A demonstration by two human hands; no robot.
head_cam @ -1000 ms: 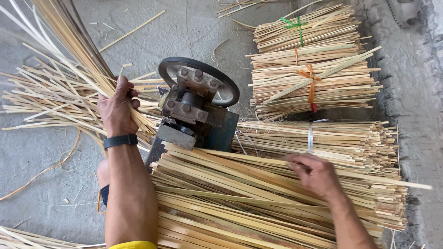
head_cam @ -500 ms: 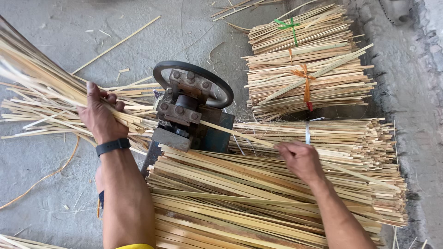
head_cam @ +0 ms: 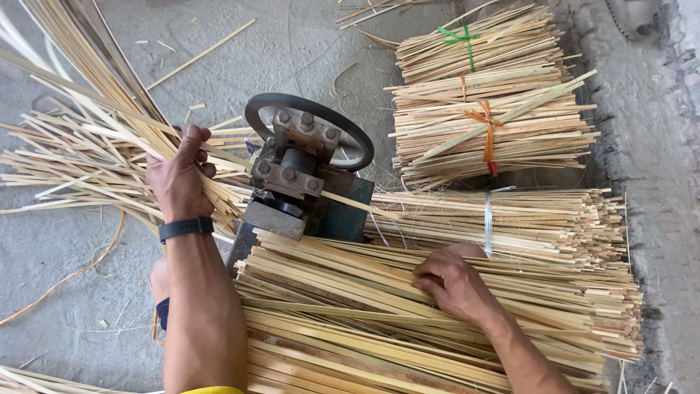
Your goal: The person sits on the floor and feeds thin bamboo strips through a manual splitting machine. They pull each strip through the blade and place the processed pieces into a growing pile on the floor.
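Grey concrete floor (head_cam: 306,44), strewn with cut bamboo; tied bundles (head_cam: 488,124) at 1 o'clock. Left hand (head_cam: 179,179), at 9 o'clock, closed around a sheaf of thin split strips (head_cam: 87,87) beside the wheeled splitting machine (head_cam: 306,168). Right hand (head_cam: 452,281), at 5 o'clock, fingers curled on a slat atop the loose slat pile (head_cam: 350,321); firmness of grasp cannot be told.

Bamboo strips (head_cam: 80,58) cut off top-left, right hand (head_cam: 453,284) fingertips buried among slats (head_cam: 350,306)

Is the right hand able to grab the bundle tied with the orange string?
Probably yes: the right hand rests on the loose strips, and only the low white-banded bundle lies between it and the orange-tied bundle.
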